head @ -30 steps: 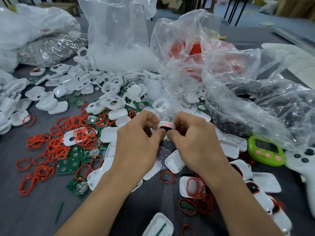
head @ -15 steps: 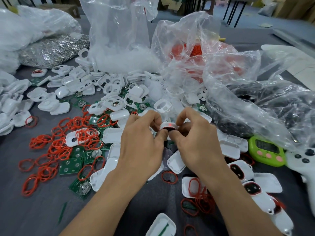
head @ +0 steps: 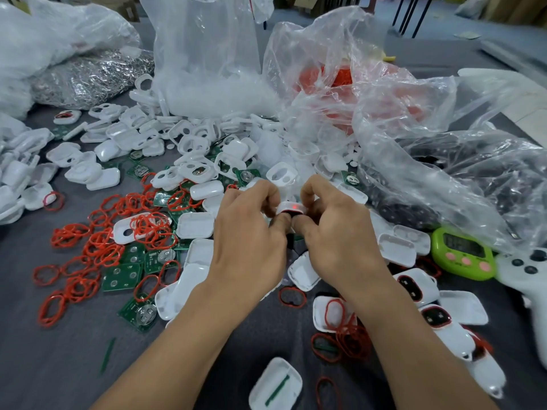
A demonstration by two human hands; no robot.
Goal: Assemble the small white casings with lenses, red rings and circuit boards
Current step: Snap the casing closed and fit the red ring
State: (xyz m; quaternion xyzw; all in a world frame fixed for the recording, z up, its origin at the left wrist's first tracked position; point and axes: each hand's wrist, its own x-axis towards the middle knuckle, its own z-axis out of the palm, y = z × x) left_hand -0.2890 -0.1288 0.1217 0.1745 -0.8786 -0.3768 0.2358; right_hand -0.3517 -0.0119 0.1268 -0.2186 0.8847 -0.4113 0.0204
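Two hands on one unit | left hand (head: 251, 247) and right hand (head: 337, 241) both pinch the white casing (head: 285, 208) | hold unchanged, red light (head: 294, 206) stays on | likely pressing it closed

Since the earlier frames, the left hand (head: 251, 247) and right hand (head: 340, 241) have arched their index fingers higher over the white casing (head: 291, 207), exposing more of its top at frame centre.

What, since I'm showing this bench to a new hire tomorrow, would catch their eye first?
The left hand and right hand meet mid-picture, pinching a small white casing with a red glow on it. Loose red rings sprawl over the grey table at left, and big clear plastic bags loom behind a heap of white parts.
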